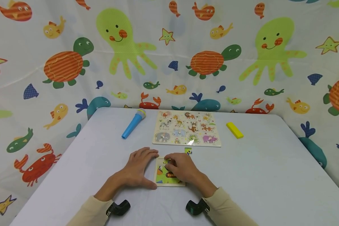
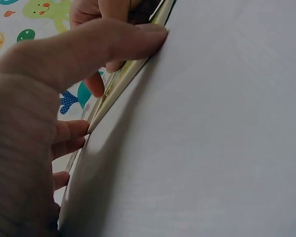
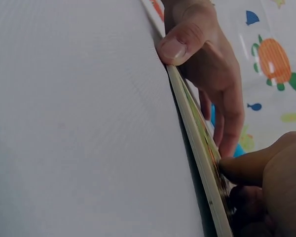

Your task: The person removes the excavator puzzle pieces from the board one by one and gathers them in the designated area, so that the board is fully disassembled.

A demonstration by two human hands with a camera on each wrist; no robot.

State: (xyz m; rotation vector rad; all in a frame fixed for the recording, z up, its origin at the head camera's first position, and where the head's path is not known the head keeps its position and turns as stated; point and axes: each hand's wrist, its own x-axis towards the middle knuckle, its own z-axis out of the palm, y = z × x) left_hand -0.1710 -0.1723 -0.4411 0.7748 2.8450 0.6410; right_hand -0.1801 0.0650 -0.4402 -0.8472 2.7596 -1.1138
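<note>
A small wooden-framed jigsaw puzzle (image 1: 161, 180) with a green picture lies on the table in front of me. My left hand (image 1: 138, 169) holds its left side, the thumb at the near corner and the fingertips at the far corner. Over the upper right part of the puzzle, my right hand (image 1: 182, 166) has its thumb and index finger bent around a green puzzle piece (image 1: 165, 162), which they partly hide. In the right wrist view, the right thumb (image 3: 241, 168) touches the picture side. A loose green puzzle piece (image 1: 188, 151) lies just beyond the right hand.
Behind the small puzzle lies a larger animal peg puzzle board (image 1: 186, 143). A blue toy microphone (image 1: 133, 124) is at the back left, and a yellow block (image 1: 234, 130) at the back right. A sea-animal curtain (image 1: 164, 69) hangs behind the white table (image 1: 271, 175).
</note>
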